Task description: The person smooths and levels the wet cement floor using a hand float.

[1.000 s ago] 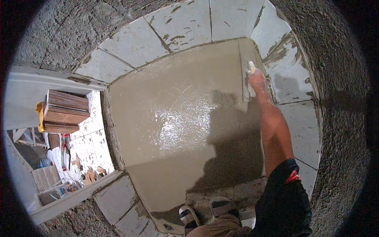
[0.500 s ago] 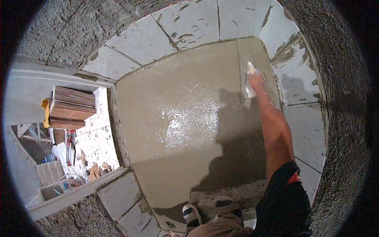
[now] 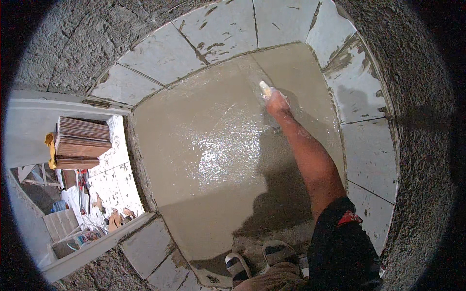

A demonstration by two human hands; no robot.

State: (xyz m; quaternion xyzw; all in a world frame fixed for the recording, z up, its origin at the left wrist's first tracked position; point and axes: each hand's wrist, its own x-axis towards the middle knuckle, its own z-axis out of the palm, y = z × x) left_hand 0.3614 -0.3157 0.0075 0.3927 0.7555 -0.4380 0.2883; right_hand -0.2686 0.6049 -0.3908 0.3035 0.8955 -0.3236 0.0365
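My right hand (image 3: 277, 103) is closed around the pale handle of a finishing trowel (image 3: 265, 88). The long flat blade lies on the wet grey mortar floor (image 3: 194, 111), toward its far side, and is hard to tell apart from the mortar. My arm reaches forward from a black sleeve at the lower right. Smooth wet mortar surrounds the trowel, with a bright glare patch in the middle. My left hand is out of the picture.
White wall tiles (image 3: 221, 34) smeared with mortar line the floor's edges, below rough cement walls (image 3: 417, 87). A doorway at left shows a stack of tiles (image 3: 82, 140), tools and scraps. My sandalled feet (image 3: 236, 264) stand at the near edge.
My right hand has swept the trowel leftward across the mortar, away from the right wall. The blade has turned to a slant. The view has shifted slightly.
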